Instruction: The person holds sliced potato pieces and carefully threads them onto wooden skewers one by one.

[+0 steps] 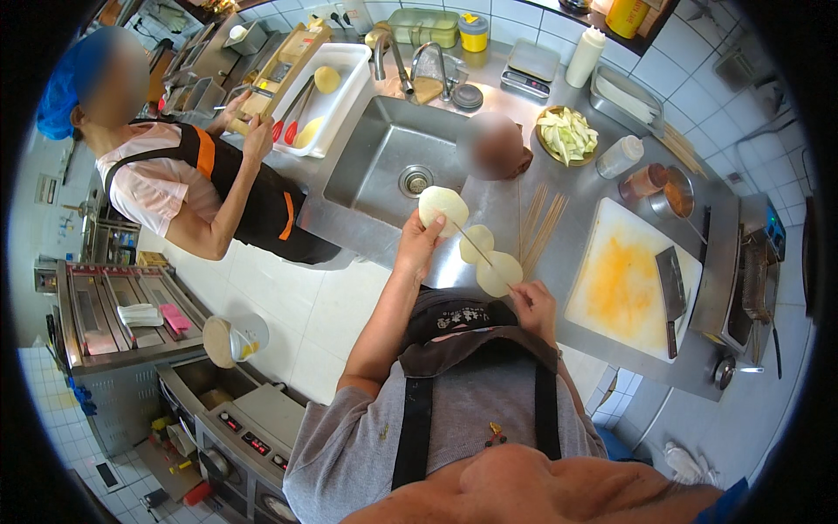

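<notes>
My left hand (pixel 418 241) pinches a thin round pale slice, probably potato (pixel 445 202), with the thumb on its face. A thin wooden skewer (pixel 473 240) runs from this slice down to my right hand (pixel 535 306), whose fingers grip its lower end. Two more pale slices, an upper one (pixel 474 246) and a lower one (pixel 496 278), sit along the skewer between my hands. Both hands are above the counter's front edge, near the sink (pixel 366 177). Loose bamboo skewers (pixel 548 226) lie on the steel counter just beyond my right hand.
A white cutting board (pixel 589 308) with orange stains holds a cleaver (pixel 671 288). Behind are a plate of cut pale-green vegetable (pixel 568 134), squeeze bottles and a sauce pot (pixel 674 196). At left, a co-worker (pixel 196 177) holds a wooden slicer (pixel 278 82) by a white tub (pixel 357 72).
</notes>
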The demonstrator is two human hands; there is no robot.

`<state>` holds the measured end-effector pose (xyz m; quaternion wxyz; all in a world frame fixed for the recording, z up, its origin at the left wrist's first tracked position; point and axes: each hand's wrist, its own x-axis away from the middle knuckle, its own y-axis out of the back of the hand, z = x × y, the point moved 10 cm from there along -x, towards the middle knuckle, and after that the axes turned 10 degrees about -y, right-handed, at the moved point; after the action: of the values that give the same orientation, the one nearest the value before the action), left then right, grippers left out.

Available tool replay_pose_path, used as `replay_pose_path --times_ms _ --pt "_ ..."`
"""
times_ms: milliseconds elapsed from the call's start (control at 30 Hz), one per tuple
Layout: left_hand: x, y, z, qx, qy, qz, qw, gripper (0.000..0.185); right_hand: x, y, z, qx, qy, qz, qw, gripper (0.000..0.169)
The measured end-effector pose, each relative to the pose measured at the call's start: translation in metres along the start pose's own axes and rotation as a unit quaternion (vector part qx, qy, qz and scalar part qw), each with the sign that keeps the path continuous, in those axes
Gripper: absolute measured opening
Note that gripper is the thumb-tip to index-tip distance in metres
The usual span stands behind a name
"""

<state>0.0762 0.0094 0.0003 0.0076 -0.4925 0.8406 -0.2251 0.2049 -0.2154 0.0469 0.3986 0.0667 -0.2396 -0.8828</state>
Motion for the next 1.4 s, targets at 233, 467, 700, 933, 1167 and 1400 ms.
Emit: replay_pose_path --times_ms 233,467,700,933,1167,1400 --pt "-0.002 0.003 -0.006 0.031 0.008 -0.073 0.997 0.015 0.003 0.0 -0.002 -0.013 0.001 -0.007 1.0 0.008" --pt "-0.014 0.017 0.003 0.078 0.024 -0.049 0.995 0.013 0.004 -0.002 -0.006 -0.007 -0.003 -0.005 1.0 0.007" --pt "-0.012 0.016 -0.009 0.031 -0.021 -0.075 0.996 0.012 0.005 -0.001 -0.001 -0.011 0.003 -0.02 1.0 0.007" --pt "-0.022 0.019 -0.012 -0.006 -0.045 -0.061 0.997 0.011 0.006 0.0 0.003 0.002 0.003 -0.025 1.0 0.007" --pt "-0.016 0.015 -0.008 0.069 -0.011 -0.1 0.993 0.014 0.006 0.001 -0.002 0.006 0.025 -0.024 0.999 0.007" --pt "-0.018 0.024 0.004 0.107 0.029 -0.073 0.991 0.014 0.001 0.005 0.0 -0.01 0.023 -0.013 1.0 0.007"
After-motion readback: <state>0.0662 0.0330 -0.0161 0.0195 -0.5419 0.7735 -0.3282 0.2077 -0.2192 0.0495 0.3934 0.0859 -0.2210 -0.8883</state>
